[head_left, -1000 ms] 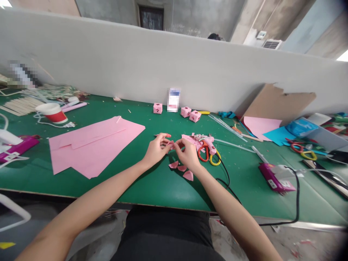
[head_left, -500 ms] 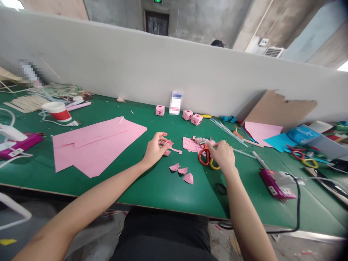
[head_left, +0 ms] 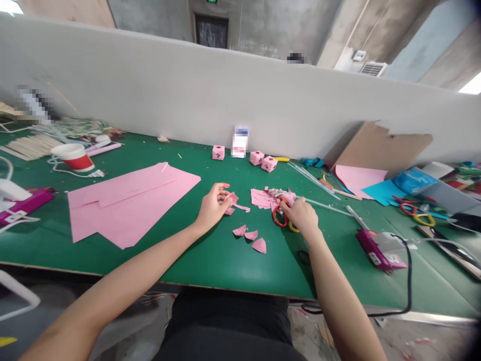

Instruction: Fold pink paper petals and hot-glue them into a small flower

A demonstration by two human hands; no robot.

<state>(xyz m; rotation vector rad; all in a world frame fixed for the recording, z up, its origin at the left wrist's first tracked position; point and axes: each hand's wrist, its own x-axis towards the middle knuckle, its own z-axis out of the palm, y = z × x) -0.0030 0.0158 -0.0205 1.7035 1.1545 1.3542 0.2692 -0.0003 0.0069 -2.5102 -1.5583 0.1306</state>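
Observation:
My left hand (head_left: 213,208) is closed on a small pink paper piece (head_left: 231,198), from which a thin curled strip reaches to the right. Three folded pink paper petals (head_left: 259,245) lie on the table below it. My right hand (head_left: 301,214) has its fingers bent together over scissors (head_left: 275,218) with red and yellow handles. A pink object (head_left: 286,196) with a greyish end is beside its fingertips; what these fingers grip is hidden. Cut pink paper strips (head_left: 261,198) lie under and left of the scissors.
A large pink paper sheet (head_left: 131,210) covers the left. Three pink paper cubes (head_left: 218,152) stand near the grey partition (head_left: 169,95). A paper cup (head_left: 73,156) is at far left, and a magenta power strip (head_left: 379,250) with cables at right. Cardboard (head_left: 383,148) leans behind.
My right hand has shifted slightly left and down over the scissors, its fingers lower around the pile. My left hand keeps its hold on the pink paper. The whole view has shifted a little.

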